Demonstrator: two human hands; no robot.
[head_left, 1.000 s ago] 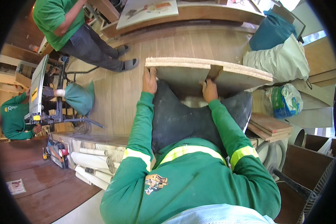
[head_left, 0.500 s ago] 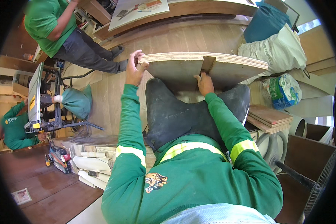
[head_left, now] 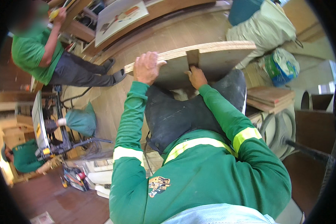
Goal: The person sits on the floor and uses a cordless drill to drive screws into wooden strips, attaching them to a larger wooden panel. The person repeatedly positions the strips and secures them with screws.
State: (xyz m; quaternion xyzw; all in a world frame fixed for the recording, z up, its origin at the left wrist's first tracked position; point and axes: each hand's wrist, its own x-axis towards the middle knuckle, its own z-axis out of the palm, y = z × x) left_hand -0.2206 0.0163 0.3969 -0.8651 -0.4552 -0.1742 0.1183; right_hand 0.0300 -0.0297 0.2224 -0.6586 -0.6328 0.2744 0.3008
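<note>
A plywood board point(head_left: 220, 59) stands on edge before my knees, its pale layered edge on top and its grey face toward me. My left hand point(head_left: 147, 68) is closed over the top edge near the left end, with the thumb pointing right. My right hand point(head_left: 196, 77) is low against the near face, its fingers closed at the bottom of a brown flat strip point(head_left: 193, 58). That strip lies upright against the board and reaches its top edge. What kind of thing it is, I cannot make out. My fingertips there are partly hidden.
A person in green point(head_left: 37, 56) stands at the far left; another point(head_left: 26, 155) is beside a table saw point(head_left: 43, 123) with a green dust bag point(head_left: 82, 120). White sacks point(head_left: 265, 28), stacked brown boards point(head_left: 270, 98) and a pedestal fan point(head_left: 306, 147) are on the right.
My left hand has moved from the board's left end to over its top edge. The board now slopes down to the left in view. My right hand stays at the brown strip.
</note>
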